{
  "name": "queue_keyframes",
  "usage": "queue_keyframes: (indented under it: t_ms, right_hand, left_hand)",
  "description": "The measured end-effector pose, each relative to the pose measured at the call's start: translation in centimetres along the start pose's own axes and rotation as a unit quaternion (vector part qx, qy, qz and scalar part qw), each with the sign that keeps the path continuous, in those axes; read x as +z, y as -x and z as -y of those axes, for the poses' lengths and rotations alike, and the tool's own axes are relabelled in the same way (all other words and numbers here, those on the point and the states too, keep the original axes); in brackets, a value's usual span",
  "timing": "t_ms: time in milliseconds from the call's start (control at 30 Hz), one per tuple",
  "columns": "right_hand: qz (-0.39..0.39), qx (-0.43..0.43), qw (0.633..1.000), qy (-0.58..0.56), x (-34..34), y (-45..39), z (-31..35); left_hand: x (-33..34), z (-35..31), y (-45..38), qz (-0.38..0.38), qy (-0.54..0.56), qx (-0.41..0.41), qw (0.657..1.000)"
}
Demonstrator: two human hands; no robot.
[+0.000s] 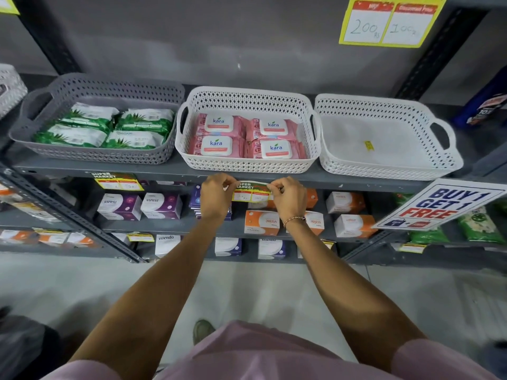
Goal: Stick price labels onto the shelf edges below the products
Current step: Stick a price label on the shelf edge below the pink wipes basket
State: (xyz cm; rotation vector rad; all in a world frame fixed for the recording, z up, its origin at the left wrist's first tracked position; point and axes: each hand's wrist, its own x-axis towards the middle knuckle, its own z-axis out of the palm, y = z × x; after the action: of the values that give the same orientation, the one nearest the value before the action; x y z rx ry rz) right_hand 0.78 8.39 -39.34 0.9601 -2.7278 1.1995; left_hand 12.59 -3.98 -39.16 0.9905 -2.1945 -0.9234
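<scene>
Both hands, left [216,194] and right [286,196], pinch price label [251,192] ends against shelf edge [175,171] below white basket [248,160] of Kara wipes [248,135].

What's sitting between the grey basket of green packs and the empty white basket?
In the head view, a white lattice basket holding four pink Kara wipe packs.

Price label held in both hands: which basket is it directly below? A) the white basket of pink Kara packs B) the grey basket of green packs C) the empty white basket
A: the left hand and right hand hold the price label at the shelf edge under the white basket of pink Kara packs.
</scene>
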Motion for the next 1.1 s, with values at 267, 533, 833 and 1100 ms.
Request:
queue_keyframes:
  t_ms: [267, 533, 833, 1100]
  right_hand:
    - [-0.004, -0.036, 0.999, 0.022, 0.6, -0.3, -0.5]
    - [0.010, -0.071, 0.997, -0.002, 0.8, 0.4, -1.3]
    - [0.011, -0.054, 0.998, -0.014, 0.8, 0.2, -0.7]
    - [-0.003, -0.034, 0.999, -0.013, 1.3, -0.2, -0.4]
  left_hand:
    - [1.0, 0.3, -0.2, -0.002, -0.056, 0.000, 0.998]
    - [1.4, 0.6, 0.0, -0.010, -0.058, 0.025, 0.998]
    - [1.5, 1.1, -0.6, -0.014, -0.064, 0.013, 0.998]
    - [1.7, 0.8, -0.5, -0.027, -0.063, 0.026, 0.997]
